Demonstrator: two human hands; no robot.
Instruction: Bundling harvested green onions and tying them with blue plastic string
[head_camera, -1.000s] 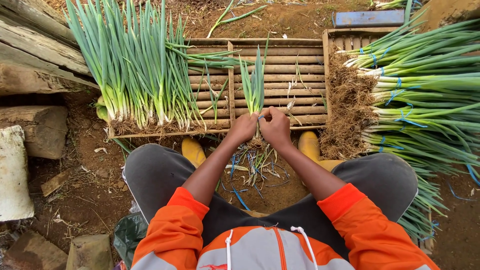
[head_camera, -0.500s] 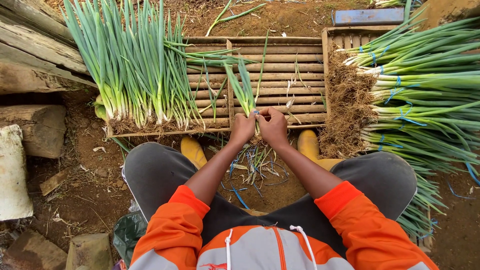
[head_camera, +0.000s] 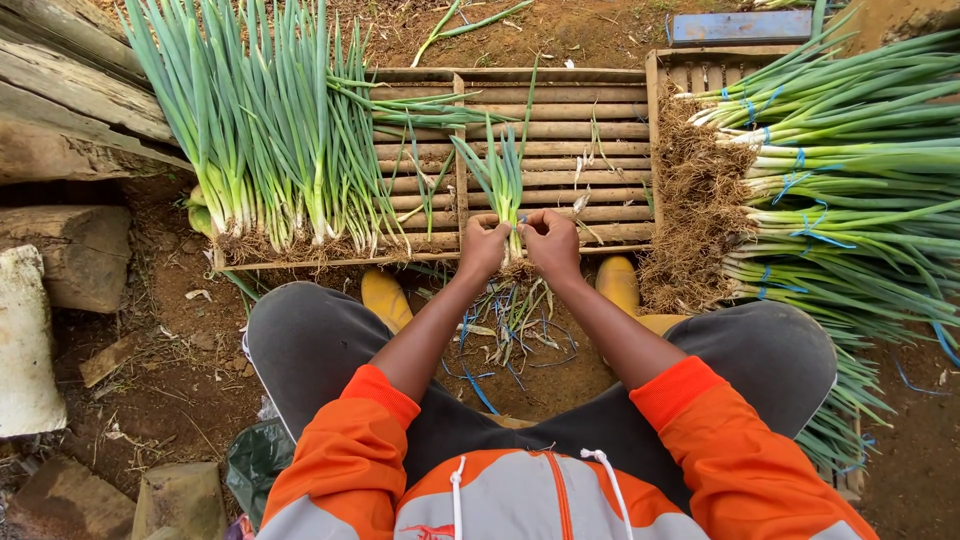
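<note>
- Head view, far left: weathered wooden planks (head_camera: 70, 100) and a log (head_camera: 70, 255) lie on bare brown soil, with a pale block (head_camera: 28, 345) below them.
- Next, a loose row of green onions (head_camera: 260, 140) lies fanned on a slatted wooden crate (head_camera: 590, 110), roots toward the person, leaves pointing away.
- Left hand (head_camera: 484, 248): its grip is closed around the base of a small bunch of green onions (head_camera: 503, 175), held upright over the crate's near edge.
- Below the hands, trimmed scraps and blue strings (head_camera: 505, 330) litter the soil between two yellow boots (head_camera: 385, 298).
- Right hand (head_camera: 551, 242): its grip is pinched on the same bunch's base, just beside the left hand, nearly touching it.
- Far right: tied bundles of green onions (head_camera: 850, 170), bound with blue string, are stacked with their roots facing the crate.
</note>
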